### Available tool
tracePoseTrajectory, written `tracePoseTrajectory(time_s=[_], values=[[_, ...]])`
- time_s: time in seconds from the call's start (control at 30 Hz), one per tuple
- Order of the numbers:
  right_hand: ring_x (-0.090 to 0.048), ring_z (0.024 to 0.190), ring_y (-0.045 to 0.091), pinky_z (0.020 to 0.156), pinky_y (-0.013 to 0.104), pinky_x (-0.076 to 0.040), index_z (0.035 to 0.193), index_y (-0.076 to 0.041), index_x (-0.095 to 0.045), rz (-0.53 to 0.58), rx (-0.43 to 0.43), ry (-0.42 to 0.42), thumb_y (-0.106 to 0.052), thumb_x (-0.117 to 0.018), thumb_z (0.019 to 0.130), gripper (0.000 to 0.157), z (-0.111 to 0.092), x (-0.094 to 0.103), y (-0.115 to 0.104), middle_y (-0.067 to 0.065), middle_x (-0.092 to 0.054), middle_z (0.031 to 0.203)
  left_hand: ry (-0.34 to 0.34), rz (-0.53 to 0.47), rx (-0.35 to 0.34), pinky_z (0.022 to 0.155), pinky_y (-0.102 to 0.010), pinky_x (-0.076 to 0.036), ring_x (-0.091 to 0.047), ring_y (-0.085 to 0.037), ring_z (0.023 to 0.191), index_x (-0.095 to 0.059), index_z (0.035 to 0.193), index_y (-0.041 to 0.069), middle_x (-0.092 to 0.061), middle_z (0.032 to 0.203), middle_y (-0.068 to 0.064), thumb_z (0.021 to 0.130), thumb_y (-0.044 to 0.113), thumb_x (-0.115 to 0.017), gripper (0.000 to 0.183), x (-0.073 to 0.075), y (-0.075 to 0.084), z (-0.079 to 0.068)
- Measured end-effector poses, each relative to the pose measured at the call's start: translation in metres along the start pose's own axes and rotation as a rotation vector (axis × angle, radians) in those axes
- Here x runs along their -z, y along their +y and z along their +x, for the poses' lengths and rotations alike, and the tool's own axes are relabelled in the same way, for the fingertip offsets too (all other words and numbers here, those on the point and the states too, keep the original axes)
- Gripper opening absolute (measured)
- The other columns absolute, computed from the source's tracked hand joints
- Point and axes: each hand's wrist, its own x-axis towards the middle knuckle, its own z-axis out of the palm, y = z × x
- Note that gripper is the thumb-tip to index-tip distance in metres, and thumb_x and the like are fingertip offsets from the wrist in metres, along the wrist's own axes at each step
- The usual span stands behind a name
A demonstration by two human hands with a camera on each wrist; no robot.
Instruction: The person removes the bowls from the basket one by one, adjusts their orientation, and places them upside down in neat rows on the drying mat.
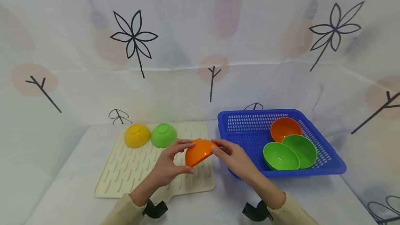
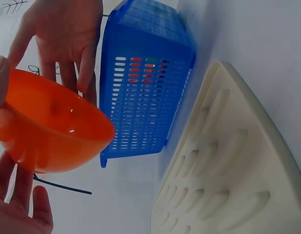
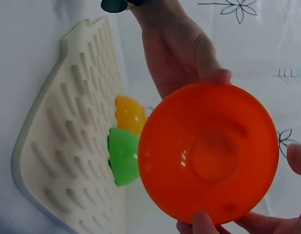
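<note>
An orange bowl [image 1: 198, 152] is held tilted in the air over the right part of a cream drying mat [image 1: 125, 176]. My left hand [image 1: 165, 166] grips it from the left, fingers on its outer side and thumb at the lower rim. At the bowl's right edge, my right hand [image 1: 239, 159] pinches the rim between thumb and fingers. The bowl's smooth inside [image 3: 214, 156] faces the right wrist camera. In the left wrist view, the right hand's fingers [image 2: 67, 73] reach behind the bowl.
A yellow bowl [image 1: 136, 135] and a green bowl [image 1: 164, 135] lie upside down at the mat's back. To the right stands a blue basket [image 1: 242, 127] with an orange bowl [image 1: 285, 127] and two green bowls [image 1: 279, 157] inside. A patterned cloth [image 1: 187, 44] hangs behind.
</note>
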Motion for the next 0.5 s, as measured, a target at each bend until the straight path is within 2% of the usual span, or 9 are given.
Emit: tracePoseTrajectory(time_s=[0.1,0.23,0.33,0.5], values=[[-0.061,0.115,0.026,0.1,0.054,-0.048,0.137,-0.012,-0.059,0.061,-0.017,-0.012,-0.04,-0.063,0.097,0.049,0.0018,-0.003,-0.0004,0.006,-0.062,0.132,0.0,-0.032,-0.018,0.101,-0.038,-0.046,-0.051,-0.022,0.124,-0.061,0.137,0.016,-0.056,0.136,-0.001,0.079,0.033,-0.082,0.064,0.0002,-0.0011,0.0005],[-0.059,0.119,0.027,0.104,0.056,-0.043,0.137,-0.01,-0.057,0.151,-0.029,-0.036,-0.034,-0.065,0.097,0.047,0.0037,-0.0062,0.0004,0.006,-0.061,0.133,-0.008,-0.072,-0.002,0.103,-0.039,-0.044,-0.046,-0.023,0.13,-0.053,0.143,0.019,-0.052,0.143,-0.001,0.078,0.039,-0.082,0.074,0.0013,-0.0036,0.0014],[-0.057,0.123,0.031,0.106,0.056,-0.041,0.138,-0.007,-0.056,0.193,-0.008,-0.055,-0.031,-0.065,0.097,0.048,0.0041,-0.0066,0.0013,0.009,-0.059,0.135,-0.026,-0.125,0.038,0.106,-0.041,-0.041,-0.04,-0.023,0.136,-0.045,0.148,0.02,-0.045,0.15,0.0,0.077,0.042,-0.083,0.084,0.0016,-0.0055,0.0022],[-0.052,0.129,0.035,0.106,0.052,-0.041,0.14,-0.003,-0.051,0.249,0.038,-0.098,-0.028,-0.065,0.096,0.052,0.004,-0.0054,0.0032,0.014,-0.054,0.141,-0.052,-0.231,0.122,0.109,-0.033,-0.04,-0.035,-0.023,0.14,-0.038,0.152,0.015,-0.041,0.153,0.001,0.079,0.039,-0.083,0.09,0.003,-0.0078,0.0031]])
